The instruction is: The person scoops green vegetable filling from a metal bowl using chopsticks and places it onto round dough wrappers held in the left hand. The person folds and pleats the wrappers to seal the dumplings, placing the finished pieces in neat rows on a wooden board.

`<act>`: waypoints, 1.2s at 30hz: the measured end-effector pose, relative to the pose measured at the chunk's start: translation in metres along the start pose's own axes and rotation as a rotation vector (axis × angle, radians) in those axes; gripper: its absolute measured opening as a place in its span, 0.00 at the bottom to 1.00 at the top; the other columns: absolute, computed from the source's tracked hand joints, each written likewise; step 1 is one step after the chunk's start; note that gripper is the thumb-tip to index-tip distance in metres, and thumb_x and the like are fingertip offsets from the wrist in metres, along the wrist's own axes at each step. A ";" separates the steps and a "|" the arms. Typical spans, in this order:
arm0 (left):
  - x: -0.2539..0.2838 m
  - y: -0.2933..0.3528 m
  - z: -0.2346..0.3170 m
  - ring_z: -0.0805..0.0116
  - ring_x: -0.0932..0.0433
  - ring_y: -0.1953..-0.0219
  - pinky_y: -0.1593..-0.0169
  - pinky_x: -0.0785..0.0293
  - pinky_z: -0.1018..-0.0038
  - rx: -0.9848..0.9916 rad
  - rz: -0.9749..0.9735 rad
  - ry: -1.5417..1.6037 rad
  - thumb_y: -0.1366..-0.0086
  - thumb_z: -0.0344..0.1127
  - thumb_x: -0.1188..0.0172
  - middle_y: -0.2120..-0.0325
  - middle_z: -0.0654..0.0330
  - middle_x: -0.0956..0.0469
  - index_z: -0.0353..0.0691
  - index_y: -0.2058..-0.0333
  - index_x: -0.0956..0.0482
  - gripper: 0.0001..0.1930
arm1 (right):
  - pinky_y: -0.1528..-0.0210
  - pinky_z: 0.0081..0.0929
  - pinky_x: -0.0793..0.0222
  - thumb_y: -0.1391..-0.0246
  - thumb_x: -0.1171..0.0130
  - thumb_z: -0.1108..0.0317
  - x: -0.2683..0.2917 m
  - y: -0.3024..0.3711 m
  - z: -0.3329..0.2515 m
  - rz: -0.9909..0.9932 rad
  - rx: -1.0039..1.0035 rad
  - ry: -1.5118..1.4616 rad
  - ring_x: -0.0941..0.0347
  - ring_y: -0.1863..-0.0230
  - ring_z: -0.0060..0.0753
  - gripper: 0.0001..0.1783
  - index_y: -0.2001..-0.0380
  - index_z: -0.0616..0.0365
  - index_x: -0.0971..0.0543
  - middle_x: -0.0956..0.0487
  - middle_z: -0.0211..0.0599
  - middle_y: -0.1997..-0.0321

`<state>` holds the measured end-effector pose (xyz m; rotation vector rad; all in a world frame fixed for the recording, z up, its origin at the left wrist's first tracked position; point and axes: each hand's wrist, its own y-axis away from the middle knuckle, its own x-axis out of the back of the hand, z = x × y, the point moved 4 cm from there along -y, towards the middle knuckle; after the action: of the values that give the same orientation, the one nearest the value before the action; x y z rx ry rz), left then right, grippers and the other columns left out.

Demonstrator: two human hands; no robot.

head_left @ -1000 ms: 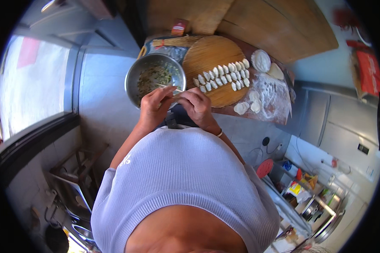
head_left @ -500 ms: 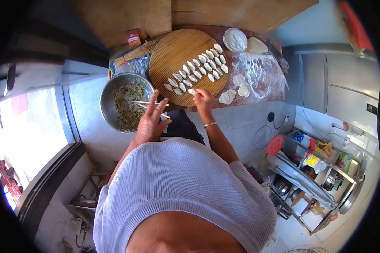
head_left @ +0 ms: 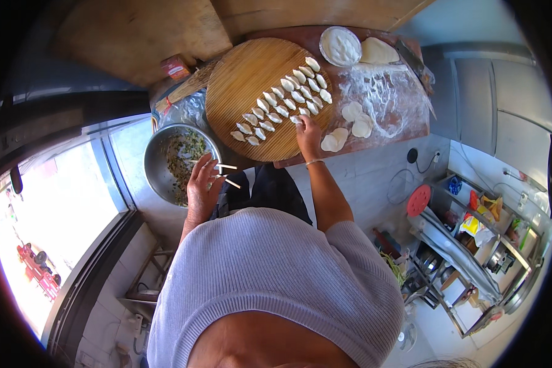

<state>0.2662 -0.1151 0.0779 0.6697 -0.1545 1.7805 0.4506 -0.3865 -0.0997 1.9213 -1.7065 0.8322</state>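
My right hand (head_left: 310, 136) pinches a white dumpling (head_left: 295, 119) at the near right part of a round wooden tray (head_left: 242, 67). Several finished dumplings (head_left: 281, 111) lie beside it in slanting rows. At the left, my left hand (head_left: 201, 189) holds a pair of chopsticks (head_left: 229, 166) with the fingers partly spread; their pale ends stick out to the right of it. The hand is over the near right rim of a steel bowl (head_left: 151, 161), which has chopped green and brown filling (head_left: 181, 158) inside. The chopsticks' other ends are mostly hidden by my fingers.
Round dough wrappers (head_left: 335, 140) lie right of the tray on a floured board (head_left: 405, 110). Behind them are a bowl of flour (head_left: 341, 46), a dough piece (head_left: 378, 51) and a large knife (head_left: 416, 69). A straw brush (head_left: 193, 86) and red box (head_left: 175, 67) sit far left.
My right hand has moved right and farther away with the dumpling, from the tray's near edge to the end of the nearest row. My left hand, with the chopsticks, has shifted slightly left and nearer.
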 end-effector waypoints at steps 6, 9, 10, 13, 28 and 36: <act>-0.006 -0.009 0.005 0.64 0.20 0.60 0.61 0.19 0.72 -0.019 -0.029 0.001 0.46 0.20 0.40 0.46 0.51 0.31 0.36 0.51 0.27 0.22 | 0.63 0.38 0.28 0.57 0.36 0.69 0.048 0.016 0.046 0.154 -0.080 0.201 0.26 0.67 0.46 0.15 0.62 0.58 0.23 0.23 0.43 0.69; -0.008 -0.009 0.000 0.63 0.20 0.61 0.60 0.20 0.72 -0.024 -0.029 0.009 0.47 0.20 0.39 0.49 0.51 0.29 0.35 0.53 0.26 0.21 | 0.56 0.42 0.31 0.60 0.33 0.67 0.085 0.028 0.064 0.182 -0.226 0.493 0.28 0.59 0.49 0.20 0.60 0.56 0.23 0.24 0.46 0.63; -0.008 -0.009 0.000 0.63 0.20 0.61 0.60 0.20 0.72 -0.032 -0.035 -0.001 0.47 0.20 0.39 0.49 0.51 0.28 0.35 0.53 0.26 0.20 | 0.55 0.43 0.31 0.61 0.32 0.67 0.088 0.035 0.074 0.157 -0.232 0.505 0.28 0.58 0.50 0.21 0.60 0.56 0.23 0.24 0.47 0.62; -0.010 -0.007 -0.001 0.62 0.20 0.61 0.59 0.20 0.71 -0.021 -0.072 -0.006 0.47 0.21 0.39 0.51 0.51 0.27 0.34 0.54 0.25 0.19 | 0.51 0.44 0.33 0.64 0.30 0.66 0.084 0.054 0.082 0.193 -0.235 0.535 0.31 0.53 0.50 0.25 0.58 0.57 0.23 0.24 0.45 0.59; 0.003 0.022 -0.022 0.61 0.21 0.61 0.59 0.22 0.71 0.034 -0.076 0.057 0.49 0.23 0.37 0.53 0.53 0.26 0.34 0.58 0.23 0.17 | 0.63 0.44 0.30 0.59 0.42 0.70 0.059 0.065 0.110 0.305 -0.371 0.417 0.27 0.66 0.52 0.04 0.76 0.57 0.24 0.23 0.42 0.70; 0.015 0.041 -0.033 0.56 0.22 0.59 0.57 0.22 0.68 0.030 -0.116 -0.051 0.49 0.28 0.35 0.54 0.52 0.26 0.39 0.57 0.22 0.18 | 0.63 0.36 0.26 0.63 0.36 0.64 0.065 0.068 0.096 0.228 -0.422 0.358 0.21 0.69 0.38 0.10 0.77 0.59 0.18 0.19 0.39 0.74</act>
<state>0.2145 -0.1010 0.0678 0.7315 -0.1215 1.6585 0.4017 -0.5080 -0.1286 1.2377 -1.7258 0.7643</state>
